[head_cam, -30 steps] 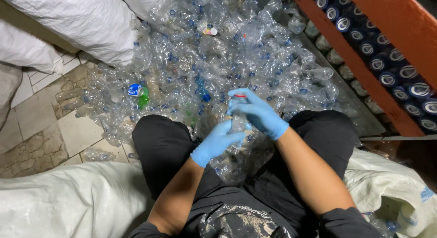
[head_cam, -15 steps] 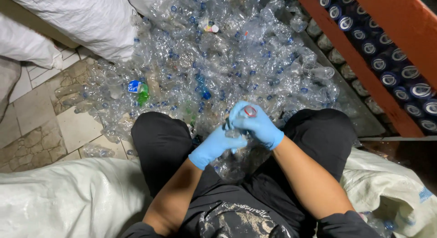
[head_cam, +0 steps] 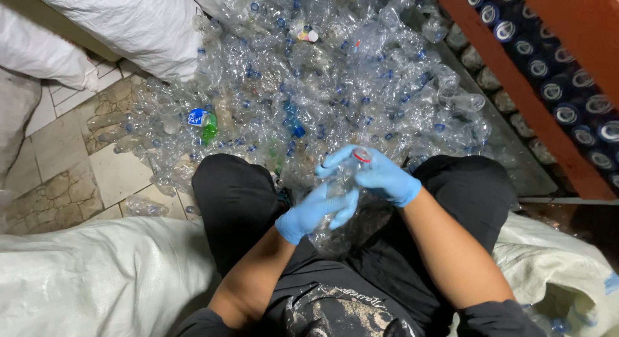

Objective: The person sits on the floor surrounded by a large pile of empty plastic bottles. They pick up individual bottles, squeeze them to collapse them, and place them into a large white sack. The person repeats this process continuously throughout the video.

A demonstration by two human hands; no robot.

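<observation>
at frame centre, the left hand (head_cam: 316,211) grips a clear bottle (head_cam: 340,182) by its body while the right hand (head_cam: 380,176) closes around its red cap (head_cam: 362,155), not yet off; a big bottle heap (head_cam: 322,85) waits above.

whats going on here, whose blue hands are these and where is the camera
The camera sits on a person's head and looks down at their own lap. The left hand and right hand wear blue gloves, not bare skin. Together they grip a clear plastic bottle with a red cap; the right hand is at the cap end. In front, a big pile of crushed clear bottles covers the tiled floor. White sacks lie around the person, and dark crates of cans stand at the right.
</observation>
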